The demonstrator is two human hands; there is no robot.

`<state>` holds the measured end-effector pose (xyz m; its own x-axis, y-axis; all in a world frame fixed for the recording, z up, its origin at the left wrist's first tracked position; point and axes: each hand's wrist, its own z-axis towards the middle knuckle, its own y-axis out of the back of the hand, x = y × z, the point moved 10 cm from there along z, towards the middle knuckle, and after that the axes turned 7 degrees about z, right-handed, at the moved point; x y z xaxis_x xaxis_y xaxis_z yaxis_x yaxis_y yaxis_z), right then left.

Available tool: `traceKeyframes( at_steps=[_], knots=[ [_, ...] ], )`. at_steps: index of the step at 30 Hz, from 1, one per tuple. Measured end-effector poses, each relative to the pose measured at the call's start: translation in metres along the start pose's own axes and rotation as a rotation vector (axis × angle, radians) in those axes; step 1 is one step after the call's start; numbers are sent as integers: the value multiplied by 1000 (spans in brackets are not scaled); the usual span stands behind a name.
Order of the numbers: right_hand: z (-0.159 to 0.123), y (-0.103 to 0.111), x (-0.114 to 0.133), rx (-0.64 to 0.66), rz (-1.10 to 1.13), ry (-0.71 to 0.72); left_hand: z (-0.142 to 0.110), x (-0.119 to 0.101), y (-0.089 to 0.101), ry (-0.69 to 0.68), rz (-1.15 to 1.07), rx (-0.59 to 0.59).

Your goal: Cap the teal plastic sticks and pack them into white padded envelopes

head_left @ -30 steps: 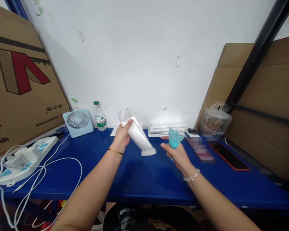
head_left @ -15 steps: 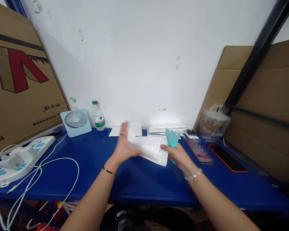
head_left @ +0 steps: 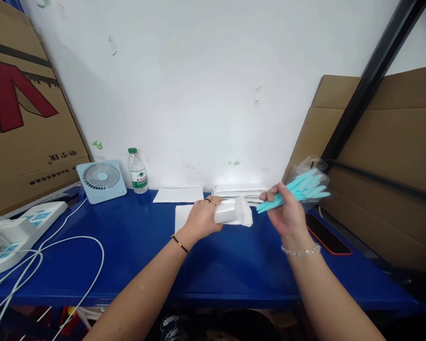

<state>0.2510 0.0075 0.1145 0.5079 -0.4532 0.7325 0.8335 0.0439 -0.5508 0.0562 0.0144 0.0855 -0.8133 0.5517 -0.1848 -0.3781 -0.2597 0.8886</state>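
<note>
Support the turquoise bundle (head_left: 300, 190) from below, close to where its thin ends gather, since a loose pinch would probably let single pieces slide out. Your right hand (head_left: 287, 212) has it between the thumb and curled fingers, raised above the right part of the blue table (head_left: 234, 270), toward the far right corner. A light, even squeeze should serve better than a hard one, as the wide ends look thin enough to bend.

Your left hand (head_left: 203, 215) has its fingers bent over the white packet (head_left: 230, 211), seemingly gripping it near the middle of the table's far edge, in front of the paper stack (head_left: 239, 189). Hold that packet by its firmer body, not the crumpled end, which looks easy to tear. Your hand hides its left part, so I cannot tell whether it rests on the table or hangs just above.

The bundle's narrow tips are together and point left at the packet; the broader ends fan out to the right (rather like a loose spray of leaves). The packet is white, partly see-through and shiny along its side, with a flared, wrinkled end facing the right edge.
</note>
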Motion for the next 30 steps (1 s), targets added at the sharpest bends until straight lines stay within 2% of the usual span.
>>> traceKeyframes(
  at_steps=[2,6,10,13,17,19,22,25,27,30],
  knots=[
    [3,-16,10,27,-20,60,5,-4,6,18,-95,-53],
    [1,-50,0,84,-173,60,9,-11,20,66,-325,-184],
    [3,-83,-16,160,-304,-71,7,-6,30,126,-546,-294],
    [4,-114,-23,301,-370,-183,4,7,33,167,-680,-358],
    [4,-149,-26,431,-448,-251,0,27,36,198,-794,-394],
    [5,-160,-25,457,-482,-237,-1,34,37,183,-839,-388],
    [9,-175,-15,518,-483,-143,-3,44,38,126,-966,-372],
    [11,-184,-6,630,-461,-73,-6,56,34,104,-1149,-325],
    [7,-191,-5,781,-506,-48,-6,57,26,87,-1302,-207],
    [-6,-199,-14,1063,-656,-51,-8,44,18,-9,-1512,50]
  ],
)
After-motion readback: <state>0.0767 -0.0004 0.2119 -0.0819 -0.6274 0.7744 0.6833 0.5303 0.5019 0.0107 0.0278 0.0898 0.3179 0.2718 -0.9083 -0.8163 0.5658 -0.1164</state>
